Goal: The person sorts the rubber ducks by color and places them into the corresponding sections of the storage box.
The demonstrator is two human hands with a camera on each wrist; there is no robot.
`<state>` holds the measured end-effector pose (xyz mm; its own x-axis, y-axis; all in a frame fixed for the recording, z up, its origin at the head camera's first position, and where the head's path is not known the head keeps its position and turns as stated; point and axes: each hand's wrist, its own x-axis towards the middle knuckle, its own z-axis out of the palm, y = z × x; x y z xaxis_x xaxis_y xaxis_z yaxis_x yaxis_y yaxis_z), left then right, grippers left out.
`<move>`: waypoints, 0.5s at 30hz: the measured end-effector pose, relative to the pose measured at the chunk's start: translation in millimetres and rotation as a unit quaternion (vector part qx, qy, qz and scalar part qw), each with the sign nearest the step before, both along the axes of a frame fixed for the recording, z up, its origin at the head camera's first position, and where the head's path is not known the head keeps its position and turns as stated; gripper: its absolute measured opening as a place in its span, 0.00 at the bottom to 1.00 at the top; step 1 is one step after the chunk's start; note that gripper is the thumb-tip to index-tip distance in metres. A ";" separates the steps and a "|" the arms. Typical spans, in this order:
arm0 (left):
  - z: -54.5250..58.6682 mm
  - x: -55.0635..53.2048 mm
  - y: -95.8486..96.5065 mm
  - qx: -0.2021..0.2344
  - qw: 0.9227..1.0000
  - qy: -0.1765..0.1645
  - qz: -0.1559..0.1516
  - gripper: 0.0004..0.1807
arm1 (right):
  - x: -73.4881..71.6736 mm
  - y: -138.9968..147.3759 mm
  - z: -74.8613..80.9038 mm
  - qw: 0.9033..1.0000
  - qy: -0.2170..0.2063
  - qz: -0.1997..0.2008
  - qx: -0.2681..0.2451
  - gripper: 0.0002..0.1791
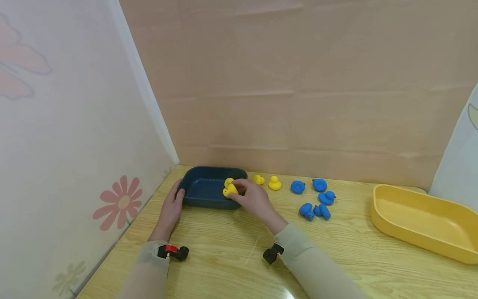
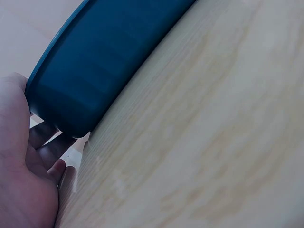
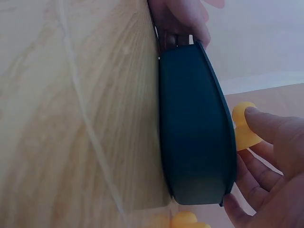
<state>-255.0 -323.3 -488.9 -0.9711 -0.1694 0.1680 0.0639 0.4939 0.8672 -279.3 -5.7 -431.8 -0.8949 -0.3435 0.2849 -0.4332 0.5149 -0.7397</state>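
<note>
My left hand (image 1: 172,207) holds the left end of a dark blue tray (image 1: 213,204), with the thumb at the rim and the fingers against the outer end wall. Over the tray's right end, my right hand (image 1: 255,200) pinches a yellow toy duck (image 1: 230,191) between thumb and fingers. In the right wrist view, this duck (image 3: 247,135) shows just past the tray's rim, and lower fingers touch the tray's outside. Two more yellow ducks, one lying (image 1: 258,179) and one upright (image 1: 274,183), are on the table right of the tray. The tray's floor is partly hidden.
Several blue toy ducks (image 1: 326,198) lie scattered right of the yellow ones. A larger yellow tray (image 1: 422,238) stands at the table's right. Behind the wooden table (image 1: 224,257) rises a brown backdrop (image 1: 298,104), and a flowered wall (image 1: 74,145) borders the left.
</note>
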 end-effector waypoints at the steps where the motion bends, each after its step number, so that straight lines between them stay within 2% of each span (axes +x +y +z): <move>1: -0.1 -0.4 -0.1 0.000 1.000 -0.001 0.001 0.33 | 0.5 -0.9 -0.9 1.000 0.000 0.000 0.003 0.26; 11: 0.9 0.7 1.3 -0.002 1.000 -0.003 0.004 0.33 | 3.2 -4.8 -5.7 1.000 0.004 -0.003 0.003 0.26; 15: 1.2 1.2 0.9 -0.004 1.000 -0.005 0.004 0.34 | 3.5 -2.3 -6.0 1.000 0.002 0.007 -0.012 0.25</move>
<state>-253.8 -322.3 -487.8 -0.9714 -0.1750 0.1607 0.0524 0.5019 0.8633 -275.8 -8.0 -437.8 -0.8891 -0.3491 0.2961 -0.4427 0.4906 -0.7506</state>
